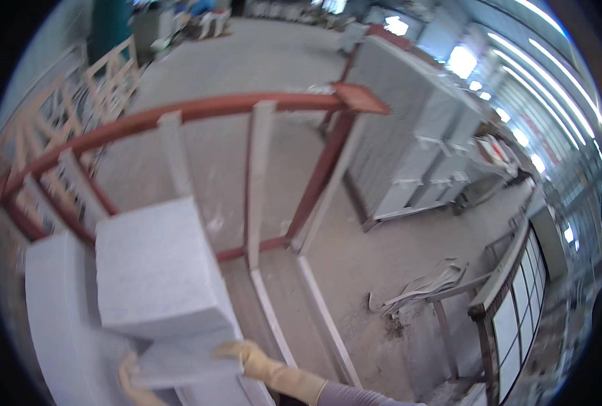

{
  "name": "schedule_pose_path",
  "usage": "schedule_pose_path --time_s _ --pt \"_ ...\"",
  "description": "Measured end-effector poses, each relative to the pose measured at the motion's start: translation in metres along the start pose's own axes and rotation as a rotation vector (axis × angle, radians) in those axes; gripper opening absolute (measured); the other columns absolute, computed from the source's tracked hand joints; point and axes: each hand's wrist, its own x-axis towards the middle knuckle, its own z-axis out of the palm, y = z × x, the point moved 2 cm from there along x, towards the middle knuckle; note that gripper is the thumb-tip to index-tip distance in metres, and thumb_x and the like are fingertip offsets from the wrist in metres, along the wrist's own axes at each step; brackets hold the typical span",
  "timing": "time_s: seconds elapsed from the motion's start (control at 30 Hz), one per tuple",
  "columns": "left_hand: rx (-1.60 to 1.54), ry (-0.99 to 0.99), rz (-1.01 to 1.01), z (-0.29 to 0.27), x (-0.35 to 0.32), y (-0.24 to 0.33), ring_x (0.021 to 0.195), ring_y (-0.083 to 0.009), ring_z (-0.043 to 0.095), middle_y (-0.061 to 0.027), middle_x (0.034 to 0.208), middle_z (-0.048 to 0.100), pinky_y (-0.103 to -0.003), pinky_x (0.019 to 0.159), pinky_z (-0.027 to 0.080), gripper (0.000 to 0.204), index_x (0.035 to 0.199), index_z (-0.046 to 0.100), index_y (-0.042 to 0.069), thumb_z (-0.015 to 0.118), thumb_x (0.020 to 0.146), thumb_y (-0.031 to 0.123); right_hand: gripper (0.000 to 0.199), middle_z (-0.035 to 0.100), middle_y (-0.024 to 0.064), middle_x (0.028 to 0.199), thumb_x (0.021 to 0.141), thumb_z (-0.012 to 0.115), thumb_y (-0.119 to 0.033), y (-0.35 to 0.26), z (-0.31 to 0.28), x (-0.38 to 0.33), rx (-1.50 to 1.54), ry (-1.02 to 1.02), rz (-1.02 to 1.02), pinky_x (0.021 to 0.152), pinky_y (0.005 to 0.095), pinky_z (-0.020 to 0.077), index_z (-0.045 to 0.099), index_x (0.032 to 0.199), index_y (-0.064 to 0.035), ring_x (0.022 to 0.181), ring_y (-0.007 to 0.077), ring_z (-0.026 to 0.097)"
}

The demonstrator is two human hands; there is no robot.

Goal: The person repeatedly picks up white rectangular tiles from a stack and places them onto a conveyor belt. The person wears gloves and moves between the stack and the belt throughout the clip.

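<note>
A: What are the hands doing here?

B: In yellow gloves, a worker's left hand (132,380) and right hand (247,358) are holding a white slab (186,360) by its opposite ends. A greyish sleeve (352,395) is reaching in from the lower edge behind the right glove.

A: How are the fingers working?

B: The right hand's fingers are pressing together over the slab's right end. The left hand's are curling around the other end, but motion is blurring them; whether they are spreading or bunching, one cannot tell.

A: And where is the slab sitting?

B: Low in the view, left of centre, it is lying just on the near side of a white block (155,271). Whether the two are touching is staying unclear. A longer block (57,311) is standing to the left.

A: What is surrounding the scene?

B: Beyond the blocks, a red frame (206,108) with upright posts is stretching across. Past it, a tall grey stack (399,122) is rising from the workshop floor (260,61). Wooden racks (111,55) are lining the left side, pale strips (426,284) are lying on the floor at right, and a paned panel (504,321) is resting near them.
</note>
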Motion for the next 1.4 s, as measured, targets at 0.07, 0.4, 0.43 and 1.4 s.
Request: schedule_pose_path --time_s 0.07,0.4,0.43,1.4 --pt "0.178 0.054 0.094 0.037 -0.06 0.031 0.074 -0.0267 0.06 -0.0151 0.081 0.063 -0.037 0.068 0.049 0.037 0.083 0.064 -0.002 0.047 0.088 0.03 0.028 0.063 0.0114 0.111 0.079 0.06 -0.009 0.014 0.013 -0.018 -0.103 0.01 -0.086 0.092 0.0342 0.0438 0.065 0.107 -0.0071 0.106 0.0266 0.058" --pt "0.159 0.11 -0.098 0.045 -0.14 0.029 0.079 -0.0309 0.059 -0.0158 0.084 0.061 -0.039 0.072 0.049 0.033 0.087 0.063 -0.002 0.048 0.084 0.027 0.025 0.067 0.0086 0.078 0.065 0.068 -0.015 -0.011 -0.046 -0.063 -0.158 0.056 0.403 0.07 0.0347 0.0512 0.068 0.09 -0.0129 0.075 0.0222 0.065" --pt "0.188 0.077 -0.138 0.056 -0.158 0.037 0.08 -0.0308 0.059 -0.0163 0.085 0.061 -0.039 0.073 0.048 0.033 0.088 0.063 -0.002 0.049 0.084 0.027 0.025 0.067 0.0083 0.078 0.064 0.068 -0.011 -0.051 -0.066 -0.084 -0.058 0.124 0.606 0.07 0.0345 0.0511 0.068 0.089 -0.0123 0.075 0.0223 0.064" --pt "0.281 -0.799 -0.295 0.103 -0.55 -0.015 0.054 -0.0188 0.053 -0.0074 0.061 0.055 -0.031 0.055 0.045 0.012 0.068 0.053 0.005 0.06 0.078 0.008 0.015 0.068 0.0106 0.088 0.084 0.054 -0.007 -0.247 -0.135 -0.596 0.456 1.228 0.614 0.074 0.033 0.0519 0.068 0.089 -0.0031 0.082 0.0207 0.064"
